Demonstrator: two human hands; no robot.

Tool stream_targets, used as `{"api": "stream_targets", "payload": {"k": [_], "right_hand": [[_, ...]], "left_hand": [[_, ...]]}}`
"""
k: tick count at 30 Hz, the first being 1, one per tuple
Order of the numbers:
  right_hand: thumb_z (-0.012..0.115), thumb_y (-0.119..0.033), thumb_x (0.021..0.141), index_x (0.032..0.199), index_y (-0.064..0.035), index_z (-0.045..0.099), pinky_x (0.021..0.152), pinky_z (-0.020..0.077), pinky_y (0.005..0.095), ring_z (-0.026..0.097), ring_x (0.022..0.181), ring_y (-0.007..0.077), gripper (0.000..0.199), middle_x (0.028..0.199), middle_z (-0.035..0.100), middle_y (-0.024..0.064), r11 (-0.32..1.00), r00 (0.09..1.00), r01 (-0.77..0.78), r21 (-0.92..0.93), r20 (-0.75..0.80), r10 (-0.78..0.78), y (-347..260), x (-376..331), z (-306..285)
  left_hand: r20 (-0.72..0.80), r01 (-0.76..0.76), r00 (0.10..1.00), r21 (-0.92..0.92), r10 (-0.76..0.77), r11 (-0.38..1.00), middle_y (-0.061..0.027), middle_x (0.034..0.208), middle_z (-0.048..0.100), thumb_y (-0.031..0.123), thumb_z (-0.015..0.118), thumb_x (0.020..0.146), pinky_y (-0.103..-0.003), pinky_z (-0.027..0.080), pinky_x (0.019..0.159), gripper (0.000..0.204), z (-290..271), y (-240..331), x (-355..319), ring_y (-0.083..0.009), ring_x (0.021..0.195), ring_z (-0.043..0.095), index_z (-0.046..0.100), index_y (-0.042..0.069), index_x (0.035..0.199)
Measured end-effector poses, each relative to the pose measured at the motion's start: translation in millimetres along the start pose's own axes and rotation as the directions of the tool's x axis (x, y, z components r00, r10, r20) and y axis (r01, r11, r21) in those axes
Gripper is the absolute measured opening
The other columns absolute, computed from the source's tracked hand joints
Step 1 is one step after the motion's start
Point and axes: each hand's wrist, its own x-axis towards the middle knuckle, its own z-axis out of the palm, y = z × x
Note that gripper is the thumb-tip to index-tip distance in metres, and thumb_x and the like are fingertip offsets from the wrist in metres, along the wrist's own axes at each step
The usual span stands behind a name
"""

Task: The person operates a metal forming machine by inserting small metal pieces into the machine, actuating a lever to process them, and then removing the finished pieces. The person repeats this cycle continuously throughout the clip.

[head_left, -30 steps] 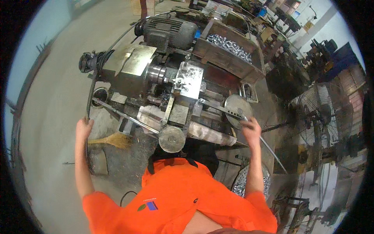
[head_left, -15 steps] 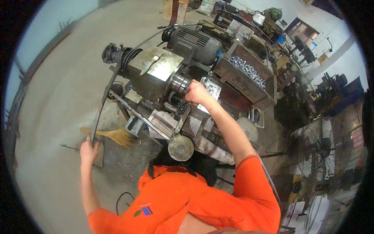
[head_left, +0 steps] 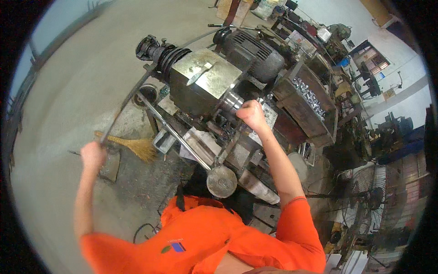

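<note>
My left hand is closed around the lower end of a long bent metal rod, which arcs up along the left side of the lathe toward the pulley at its far left end. My right hand is a tight fist at the front of the machine, just right of the chuck; I cannot tell what it has hold of, since the fingers cover it.

The risks I see come from how close everything sits. My right fist is just beside the chuck, so if the spindle turns, a knuckle or my orange sleeve could get caught. The rod is long and springy; if my left grip slips, it could whip against the pulley or swing back at me. The broom lies on the floor near my left hand, beside the machine's front left corner, and could trip me. The round lever knob sticks out toward my chest, easy to bump while leaning in.
</note>
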Motion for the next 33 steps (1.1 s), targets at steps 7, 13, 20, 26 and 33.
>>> {"api": "stream_targets", "payload": {"k": [7, 13, 20, 26, 33], "right_hand": [[0.057, -0.020, 0.054, 0.055, 0.0052, 0.056, 0.052, 0.0440, 0.0379, 0.054, 0.048, 0.0306, 0.026, 0.052, 0.050, 0.0223, 0.996, 0.998, -0.063, -0.056, -0.024, 0.062, -4.3, 1.8, -3.1], [0.059, -0.020, 0.053, 0.059, 0.0016, 0.059, 0.061, 0.0465, 0.0345, 0.060, 0.068, 0.0315, 0.023, 0.071, 0.059, 0.0215, 0.991, 0.984, 0.133, -0.012, -0.121, -0.133, 9.1, -8.3, -5.9], [0.061, -0.011, 0.057, 0.072, -0.0059, 0.066, 0.081, 0.0472, 0.0339, 0.059, 0.095, 0.0325, 0.016, 0.110, 0.059, 0.0147, 1.000, 0.944, 0.022, -0.007, -0.330, -0.023, 37.4, -113.2, -65.8], [0.060, -0.007, 0.058, 0.074, -0.0020, 0.066, 0.075, 0.0484, 0.0323, 0.062, 0.086, 0.0303, 0.018, 0.097, 0.064, 0.0145, 0.966, 0.892, -0.256, -0.013, -0.389, 0.231, 103.2, -253.9, -112.6], [0.058, -0.012, 0.062, 0.085, -0.0023, 0.066, 0.079, 0.0466, 0.0340, 0.061, 0.088, 0.0323, 0.026, 0.094, 0.064, 0.0169, 0.651, 0.629, -0.743, -0.154, -0.495, 0.600, 190.0, -377.7, -154.0]], "left_hand": [[-0.287, -0.131, 0.939, 0.208, 0.188, 0.969, -0.0153, 0.070, 0.061, 0.010, 0.057, 0.074, -0.041, 0.048, 0.060, 0.009, 20.9, -110.9, 117.4, -0.0304, 0.066, 0.062, 0.054, 0.005, 0.081], [-0.334, -0.031, 0.942, -0.167, -0.027, 0.985, -0.0155, 0.078, 0.064, 0.016, 0.060, 0.076, -0.040, 0.049, 0.067, 0.017, 27.2, -78.0, 122.7, -0.0333, 0.074, 0.062, 0.061, 0.005, 0.089], [-0.041, -0.044, 0.999, -0.764, 0.019, 0.644, -0.0188, 0.098, 0.063, 0.022, 0.060, 0.080, -0.039, 0.047, 0.074, 0.035, 138.3, 71.7, 105.2, -0.0306, 0.087, 0.061, 0.058, -0.003, 0.104], [0.116, -0.485, 0.865, -0.057, 0.488, 0.873, -0.0127, 0.092, 0.065, 0.033, 0.068, 0.070, -0.042, 0.050, 0.075, 0.040, 197.8, 168.6, 69.2, -0.0306, 0.086, 0.062, 0.061, 0.010, 0.102], [0.197, -0.587, 0.808, 0.185, 0.555, 0.788, -0.0088, 0.090, 0.066, 0.030, 0.067, 0.072, -0.039, 0.051, 0.068, 0.028, 114.4, 179.2, 92.5, -0.0269, 0.085, 0.063, 0.064, 0.018, 0.098]]}}
